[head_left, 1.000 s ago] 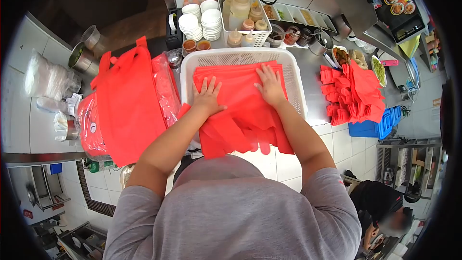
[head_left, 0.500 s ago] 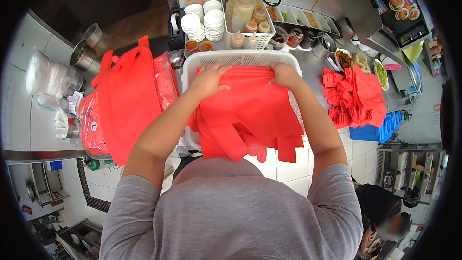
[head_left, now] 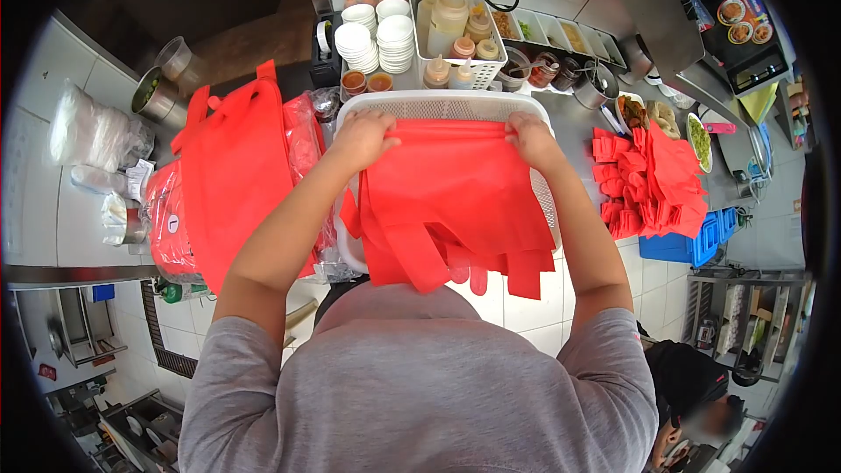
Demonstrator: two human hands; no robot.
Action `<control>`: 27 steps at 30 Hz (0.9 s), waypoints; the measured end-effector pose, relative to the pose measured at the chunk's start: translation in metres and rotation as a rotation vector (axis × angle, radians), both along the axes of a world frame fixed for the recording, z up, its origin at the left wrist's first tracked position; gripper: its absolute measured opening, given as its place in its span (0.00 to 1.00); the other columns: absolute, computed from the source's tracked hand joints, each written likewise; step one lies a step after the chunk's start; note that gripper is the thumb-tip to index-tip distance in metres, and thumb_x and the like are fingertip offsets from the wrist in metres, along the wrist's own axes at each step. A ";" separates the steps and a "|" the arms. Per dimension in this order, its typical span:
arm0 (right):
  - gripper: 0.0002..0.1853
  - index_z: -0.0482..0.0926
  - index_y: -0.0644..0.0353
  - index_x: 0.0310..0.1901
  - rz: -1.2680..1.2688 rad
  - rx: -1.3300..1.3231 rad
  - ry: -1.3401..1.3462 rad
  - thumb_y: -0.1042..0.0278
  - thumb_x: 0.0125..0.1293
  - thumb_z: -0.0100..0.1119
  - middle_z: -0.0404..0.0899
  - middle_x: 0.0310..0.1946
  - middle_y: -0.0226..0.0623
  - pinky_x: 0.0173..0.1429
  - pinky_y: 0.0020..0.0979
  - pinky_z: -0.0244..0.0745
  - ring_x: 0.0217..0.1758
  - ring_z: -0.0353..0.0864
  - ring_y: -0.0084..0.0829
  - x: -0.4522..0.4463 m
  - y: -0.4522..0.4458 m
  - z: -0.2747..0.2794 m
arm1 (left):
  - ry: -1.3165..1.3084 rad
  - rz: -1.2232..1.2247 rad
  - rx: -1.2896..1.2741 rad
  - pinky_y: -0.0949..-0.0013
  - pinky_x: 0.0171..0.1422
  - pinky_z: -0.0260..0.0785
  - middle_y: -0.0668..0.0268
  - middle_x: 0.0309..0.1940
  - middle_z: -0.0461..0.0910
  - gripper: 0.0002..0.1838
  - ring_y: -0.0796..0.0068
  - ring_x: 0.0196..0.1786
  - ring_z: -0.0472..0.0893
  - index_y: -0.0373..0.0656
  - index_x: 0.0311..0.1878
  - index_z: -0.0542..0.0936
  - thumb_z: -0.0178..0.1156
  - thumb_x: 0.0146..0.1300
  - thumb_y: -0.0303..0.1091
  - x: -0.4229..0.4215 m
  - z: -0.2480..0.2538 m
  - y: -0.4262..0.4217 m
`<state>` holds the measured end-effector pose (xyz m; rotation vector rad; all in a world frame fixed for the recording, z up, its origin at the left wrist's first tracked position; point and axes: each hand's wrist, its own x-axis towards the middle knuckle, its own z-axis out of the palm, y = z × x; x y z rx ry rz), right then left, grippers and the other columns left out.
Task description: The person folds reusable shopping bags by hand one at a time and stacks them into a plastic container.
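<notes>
So both hands, left [head_left: 363,136] and right [head_left: 534,140], have fingers pinched on the far edge of a red fabric bag [head_left: 455,184] over the white plastic basket [head_left: 447,109]. Looks like there's just a narrow fold there; the rest is flat, straps dangling. Bunched red bags [head_left: 653,180] sit right, a flat red bag [head_left: 241,175] left, seemingly unfolded.
</notes>
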<state>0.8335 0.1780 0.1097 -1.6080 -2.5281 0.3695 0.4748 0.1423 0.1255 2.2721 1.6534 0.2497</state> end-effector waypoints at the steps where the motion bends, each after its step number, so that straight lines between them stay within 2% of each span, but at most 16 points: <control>1: 0.14 0.77 0.59 0.39 0.031 0.025 0.023 0.67 0.52 0.70 0.77 0.51 0.37 0.62 0.44 0.66 0.59 0.72 0.45 0.000 -0.003 0.002 | 0.005 -0.096 0.041 0.51 0.65 0.59 0.58 0.56 0.75 0.12 0.57 0.61 0.72 0.43 0.41 0.80 0.66 0.59 0.40 0.001 0.001 -0.006; 3: 0.15 0.78 0.59 0.39 0.048 0.082 0.012 0.67 0.51 0.71 0.77 0.52 0.38 0.63 0.44 0.66 0.60 0.72 0.46 -0.001 -0.010 0.003 | 0.013 -0.192 0.081 0.48 0.64 0.59 0.58 0.55 0.75 0.12 0.56 0.61 0.72 0.43 0.41 0.80 0.64 0.60 0.40 0.001 -0.003 -0.015; 5: 0.16 0.78 0.59 0.39 0.066 0.136 0.000 0.67 0.51 0.72 0.77 0.53 0.39 0.64 0.43 0.65 0.61 0.71 0.46 -0.001 -0.012 0.002 | 0.050 -0.128 0.308 0.46 0.65 0.58 0.58 0.55 0.75 0.09 0.56 0.60 0.72 0.42 0.41 0.81 0.61 0.61 0.36 0.001 -0.026 -0.019; 9: 0.19 0.77 0.59 0.42 0.021 0.076 -0.036 0.66 0.50 0.73 0.76 0.56 0.40 0.66 0.42 0.64 0.62 0.71 0.45 -0.002 -0.014 0.005 | 0.161 -0.132 0.205 0.51 0.66 0.59 0.58 0.55 0.75 0.11 0.53 0.62 0.71 0.42 0.40 0.80 0.66 0.56 0.35 -0.006 -0.029 -0.007; 11: 0.19 0.77 0.59 0.43 0.009 0.088 -0.009 0.66 0.50 0.73 0.76 0.55 0.40 0.67 0.42 0.64 0.62 0.71 0.45 -0.005 -0.016 0.009 | 0.073 -0.065 0.060 0.53 0.63 0.63 0.57 0.52 0.75 0.08 0.52 0.60 0.71 0.41 0.37 0.78 0.64 0.57 0.32 -0.006 -0.016 0.000; 14: 0.20 0.77 0.60 0.45 -0.055 0.061 -0.028 0.66 0.52 0.71 0.76 0.56 0.41 0.66 0.42 0.64 0.62 0.71 0.45 -0.007 -0.012 0.004 | 0.028 -0.041 0.049 0.53 0.59 0.66 0.57 0.46 0.76 0.06 0.50 0.56 0.73 0.41 0.35 0.76 0.63 0.58 0.30 -0.008 -0.020 0.007; 16: 0.21 0.76 0.61 0.48 0.007 0.140 -0.139 0.66 0.54 0.70 0.76 0.54 0.42 0.65 0.42 0.65 0.61 0.71 0.46 -0.001 -0.004 -0.010 | -0.030 -0.006 0.053 0.53 0.59 0.67 0.55 0.46 0.78 0.05 0.50 0.57 0.74 0.40 0.37 0.77 0.60 0.60 0.30 -0.008 -0.021 0.007; 18: 0.21 0.76 0.61 0.49 -0.054 0.188 -0.117 0.65 0.55 0.69 0.75 0.55 0.43 0.65 0.43 0.65 0.61 0.71 0.46 -0.003 -0.004 -0.011 | -0.089 0.029 0.051 0.54 0.60 0.68 0.54 0.46 0.79 0.06 0.50 0.57 0.75 0.40 0.40 0.78 0.56 0.61 0.30 -0.004 -0.021 0.001; 20: 0.21 0.76 0.61 0.50 -0.108 0.233 -0.097 0.65 0.56 0.68 0.75 0.55 0.43 0.64 0.43 0.66 0.61 0.71 0.47 -0.016 -0.014 0.005 | -0.264 0.045 0.588 0.53 0.57 0.71 0.52 0.44 0.80 0.11 0.45 0.48 0.79 0.39 0.47 0.76 0.57 0.64 0.33 0.000 -0.007 -0.012; 21: 0.21 0.76 0.60 0.49 -0.153 0.258 -0.028 0.64 0.55 0.69 0.74 0.55 0.44 0.64 0.43 0.66 0.61 0.70 0.47 -0.030 -0.030 0.027 | -0.265 0.053 0.584 0.53 0.57 0.71 0.52 0.44 0.80 0.11 0.45 0.48 0.79 0.39 0.47 0.76 0.57 0.64 0.33 -0.004 0.003 -0.022; 23: 0.21 0.76 0.60 0.49 -0.194 0.263 0.039 0.63 0.55 0.70 0.74 0.55 0.44 0.64 0.43 0.67 0.62 0.70 0.46 -0.037 -0.060 0.032 | -0.315 0.277 0.037 0.57 0.47 0.77 0.53 0.42 0.81 0.18 0.51 0.38 0.83 0.37 0.52 0.73 0.59 0.66 0.39 -0.012 0.028 -0.058; 24: 0.23 0.77 0.59 0.51 -0.114 0.072 0.028 0.61 0.54 0.71 0.73 0.56 0.44 0.64 0.44 0.68 0.62 0.69 0.47 -0.037 -0.072 0.027 | -0.312 0.282 0.027 0.57 0.47 0.77 0.53 0.42 0.81 0.18 0.51 0.38 0.83 0.37 0.52 0.73 0.59 0.66 0.39 -0.012 0.042 -0.077; 25: 0.25 0.77 0.57 0.53 -0.033 -0.119 0.019 0.59 0.54 0.72 0.72 0.58 0.45 0.64 0.44 0.68 0.63 0.69 0.47 -0.038 -0.081 0.021 | -0.428 0.385 -0.372 0.63 0.42 0.77 0.56 0.36 0.80 0.21 0.57 0.35 0.83 0.36 0.56 0.72 0.59 0.67 0.40 -0.010 0.057 -0.097; 26: 0.25 0.77 0.57 0.53 -0.031 -0.128 0.021 0.59 0.54 0.72 0.72 0.58 0.45 0.64 0.44 0.68 0.63 0.69 0.47 -0.041 -0.088 0.009 | -0.537 0.480 -0.773 0.68 0.37 0.76 0.60 0.30 0.80 0.24 0.63 0.32 0.83 0.36 0.59 0.70 0.59 0.68 0.42 -0.007 0.063 -0.112; 27: 0.28 0.76 0.54 0.55 -0.027 -0.113 -0.088 0.58 0.53 0.73 0.70 0.60 0.45 0.65 0.43 0.69 0.64 0.68 0.47 -0.047 -0.097 -0.001 | -0.534 0.484 -0.783 0.68 0.37 0.76 0.60 0.30 0.80 0.24 0.63 0.32 0.83 0.36 0.59 0.70 0.59 0.68 0.42 -0.002 0.061 -0.124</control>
